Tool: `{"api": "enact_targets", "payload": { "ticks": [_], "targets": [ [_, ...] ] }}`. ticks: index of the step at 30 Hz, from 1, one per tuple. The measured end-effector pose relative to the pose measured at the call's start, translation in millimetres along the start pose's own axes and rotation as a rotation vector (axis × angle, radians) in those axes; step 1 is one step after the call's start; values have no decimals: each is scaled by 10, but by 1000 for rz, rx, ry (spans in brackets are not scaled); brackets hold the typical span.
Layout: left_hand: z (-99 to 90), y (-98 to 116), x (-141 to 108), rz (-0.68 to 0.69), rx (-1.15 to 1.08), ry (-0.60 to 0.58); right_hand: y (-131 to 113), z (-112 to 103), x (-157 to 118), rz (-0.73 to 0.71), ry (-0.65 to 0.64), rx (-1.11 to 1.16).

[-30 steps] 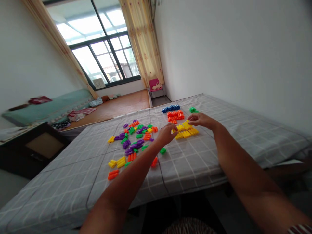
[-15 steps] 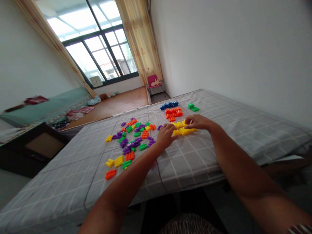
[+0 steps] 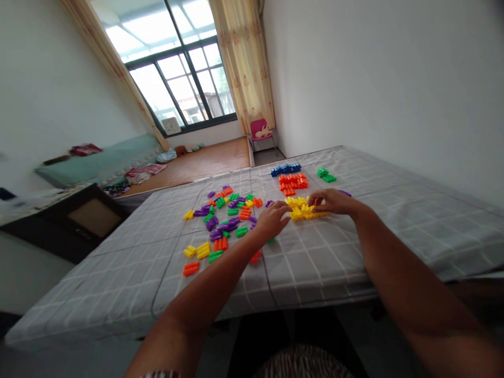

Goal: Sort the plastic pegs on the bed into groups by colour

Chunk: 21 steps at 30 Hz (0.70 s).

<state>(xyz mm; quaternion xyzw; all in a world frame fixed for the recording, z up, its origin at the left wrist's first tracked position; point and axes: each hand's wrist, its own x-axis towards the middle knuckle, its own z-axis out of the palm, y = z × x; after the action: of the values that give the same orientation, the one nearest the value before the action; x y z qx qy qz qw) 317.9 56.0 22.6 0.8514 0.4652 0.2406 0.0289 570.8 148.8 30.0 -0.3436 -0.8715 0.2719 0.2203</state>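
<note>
Grey checked bedsheet [image 3: 315, 262], yellow blocks [image 3: 301, 209] between both hands.

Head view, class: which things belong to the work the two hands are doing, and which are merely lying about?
In hand:
left hand
right hand
yellow pile
orange pile
blue pile
green pile
mixed scatter of pieces
checked sheet

Lying about:
pink chair
curtain
dark cabinet

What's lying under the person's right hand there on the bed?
The right hand rests on the group of yellow blocks on the checked grey sheet. Its fingers cover that group's far right part, so whatever lies there is hidden.
</note>
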Motion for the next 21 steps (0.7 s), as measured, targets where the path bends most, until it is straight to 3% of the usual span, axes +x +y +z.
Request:
{"api": "enact_targets", "payload": {
  "ticks": [2, 5, 8, 10, 12, 14, 17, 21],
  "targets": [
    [-217, -130, -163, -25, 26, 45, 7, -23, -16, 0, 55, 22],
    [-639, -499, -520, -151, 74, 110, 9, -18, -4, 27, 212, 38],
    [-1070, -1005, -988, -415, 144, 138, -46, 36, 54, 60, 353, 66],
    [-1283, -1332, -1302, -610, 194, 122, -155, 95, 117, 63, 372, 80],
    [-1399, -1597, -1563, -708, 173, 59, -340, 183, 200, 10, 280, 67],
    [-1420, -1781, -1740, -737, 125, 18, -595, 318, 302, -87, 97, 28],
    [-1326, -1930, -1865, -731, 78, 53, -1054, 631, 470, -212, -165, -31],
    [-1141, -2001, -1918, -758, 91, 140, -1660, 1210, 692, -414, -316, -94]
  ]
}}
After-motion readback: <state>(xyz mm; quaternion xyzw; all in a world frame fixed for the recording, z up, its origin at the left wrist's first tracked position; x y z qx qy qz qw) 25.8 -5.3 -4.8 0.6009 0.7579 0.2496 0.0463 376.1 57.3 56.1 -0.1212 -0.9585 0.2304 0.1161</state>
